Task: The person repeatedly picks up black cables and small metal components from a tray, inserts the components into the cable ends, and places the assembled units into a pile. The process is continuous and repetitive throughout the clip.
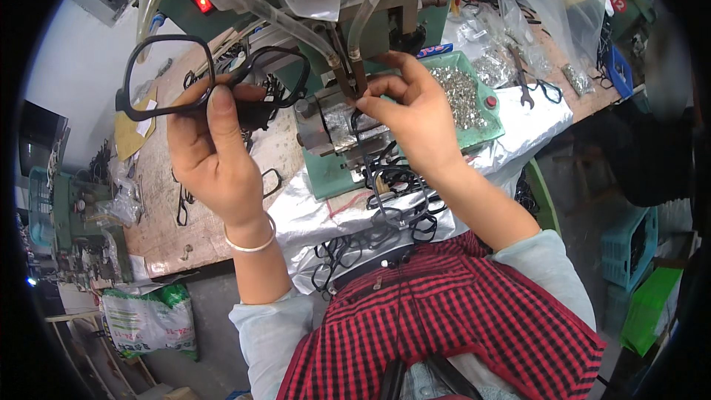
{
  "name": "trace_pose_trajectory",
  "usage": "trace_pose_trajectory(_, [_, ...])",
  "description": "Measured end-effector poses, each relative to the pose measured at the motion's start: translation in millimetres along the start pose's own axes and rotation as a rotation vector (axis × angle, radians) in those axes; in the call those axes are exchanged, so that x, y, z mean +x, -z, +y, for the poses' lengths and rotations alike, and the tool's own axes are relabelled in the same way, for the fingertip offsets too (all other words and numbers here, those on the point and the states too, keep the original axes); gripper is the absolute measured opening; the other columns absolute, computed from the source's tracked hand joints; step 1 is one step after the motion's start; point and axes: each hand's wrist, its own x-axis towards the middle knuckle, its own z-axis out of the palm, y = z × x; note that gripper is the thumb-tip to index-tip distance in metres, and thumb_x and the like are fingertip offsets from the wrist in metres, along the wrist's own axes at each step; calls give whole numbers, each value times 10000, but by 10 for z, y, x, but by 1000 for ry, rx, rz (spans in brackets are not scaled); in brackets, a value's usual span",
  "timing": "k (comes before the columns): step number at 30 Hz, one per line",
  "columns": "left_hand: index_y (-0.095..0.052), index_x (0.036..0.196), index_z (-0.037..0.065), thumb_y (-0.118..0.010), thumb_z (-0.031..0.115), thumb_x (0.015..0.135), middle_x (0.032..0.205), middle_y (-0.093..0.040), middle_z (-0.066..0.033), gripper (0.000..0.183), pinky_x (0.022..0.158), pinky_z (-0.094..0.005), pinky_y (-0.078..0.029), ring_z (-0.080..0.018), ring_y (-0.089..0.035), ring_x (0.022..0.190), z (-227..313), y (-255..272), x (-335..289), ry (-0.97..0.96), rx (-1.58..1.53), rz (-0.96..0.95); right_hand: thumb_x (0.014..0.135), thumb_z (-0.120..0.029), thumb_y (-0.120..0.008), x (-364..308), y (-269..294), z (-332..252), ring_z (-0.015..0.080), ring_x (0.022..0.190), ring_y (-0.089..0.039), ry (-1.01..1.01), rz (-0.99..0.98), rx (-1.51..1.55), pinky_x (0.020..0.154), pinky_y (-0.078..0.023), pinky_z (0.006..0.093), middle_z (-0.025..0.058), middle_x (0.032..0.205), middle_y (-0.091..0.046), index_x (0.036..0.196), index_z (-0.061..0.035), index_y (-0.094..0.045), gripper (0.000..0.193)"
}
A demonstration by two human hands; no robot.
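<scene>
My left hand (215,152) is raised left of the green machine (326,174), pinching a black eyeglass frame (212,67) at its bridge between thumb and fingers. No lenses can be made out in it. Under the machine's narrow metal jaws (350,80), my right hand (422,115) has its fingertips closed on a thin dark eyeglass part (364,154). That part hangs down in front of the machine's metal block (341,122). Its upper end is hidden by my fingers. Clear tubes (285,22) run down to the jaws.
Beside my right wrist stands a green tray (489,132) of small metal pieces. A wrench (523,81) lies further right on silver foil (544,110). Black frames (404,181) lie heaped in front of the machine. More machines (78,222) stand at the far left.
</scene>
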Motion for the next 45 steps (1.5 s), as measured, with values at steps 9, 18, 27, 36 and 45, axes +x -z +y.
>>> trace_pose_trajectory(9, [-532,1179,2,-447,255,1063,714,-674,-142,291,541,-245,-498,-184,-658,593,357,-23,-572,1118,-710,-715,808,-177,-734,-16,906,536,365,1263,-522,385,177,-1253,1022,-445,483,169,1260,-626,1048,-51,-710,272])
trace_pose_trajectory(18, [-618,1104,-46,-514,252,1034,660,-644,-100,323,572,-229,-493,-147,-615,585,116,-285,-686,1281,-696,-602,775,-127,-747,-43,1286,860,375,1224,-562,437,235,-1209,1019,-463,464,152,1187,-670,892,-70,-743,130])
trace_pose_trajectory(27, [-626,1121,-33,-594,147,1004,958,-698,-125,217,806,-285,-531,-162,-663,883,23,252,-942,810,-382,-715,827,-59,-666,19,1280,734,313,930,-673,445,286,-1003,849,-517,405,113,929,-724,932,-52,-748,133])
trace_pose_trajectory(36, [-713,1221,128,-696,173,835,1388,-532,-316,388,1048,-473,-454,-453,-553,1247,-1053,1301,-1139,550,1108,-581,811,-71,-722,100,1065,671,277,895,-681,346,276,-787,802,-518,364,116,932,-731,950,-42,-753,145])
trace_pose_trajectory(45, [-634,1021,-3,-619,12,837,1025,-680,-206,184,786,-451,-517,-418,-646,903,-1484,1269,-1377,384,964,-100,810,-24,-690,-253,1343,627,294,895,-663,325,349,-936,833,-507,371,106,917,-714,950,-46,-751,154])
